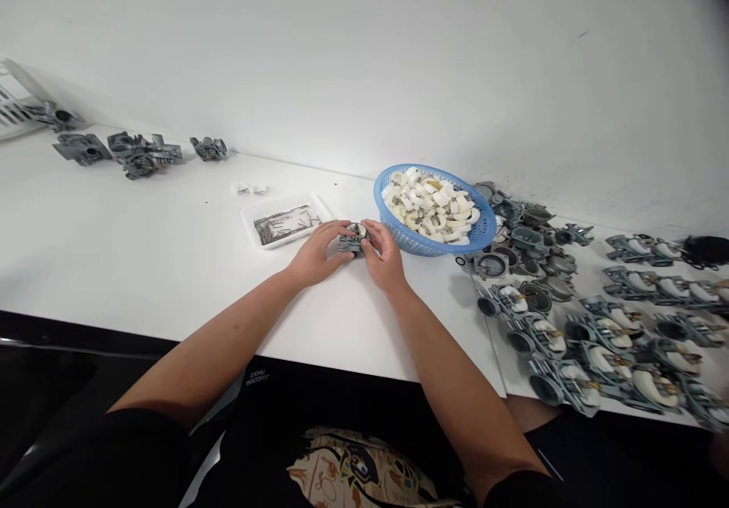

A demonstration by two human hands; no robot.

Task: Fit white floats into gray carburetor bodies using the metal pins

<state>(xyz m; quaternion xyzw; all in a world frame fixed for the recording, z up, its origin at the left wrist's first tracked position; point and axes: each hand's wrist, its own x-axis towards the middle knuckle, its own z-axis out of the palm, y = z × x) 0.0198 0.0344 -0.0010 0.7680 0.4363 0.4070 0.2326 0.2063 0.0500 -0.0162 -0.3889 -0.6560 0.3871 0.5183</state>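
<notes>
Between my two hands, on the white table, is a small grey metal carburetor body (351, 244) with a white float on its top. My left hand (320, 254) grips it from the left, thumb at the near side and fingers over the far side. From the right, my right hand (383, 256) holds the same part, with the thumb and fingertips at the float. Just left of the part lies a white tray (249, 228) of thin metal pins. A blue basket (418, 244) full of white floats stands close behind my right hand.
Several carburetor bodies (145, 153) sit at the back left, near a white crate (14, 105). Two white floats (250, 188) lie behind the tray. Metal bowls (490, 265) and rows of bodies with floats (612, 332) cover the right side. A black bundle (706, 251) lies far right.
</notes>
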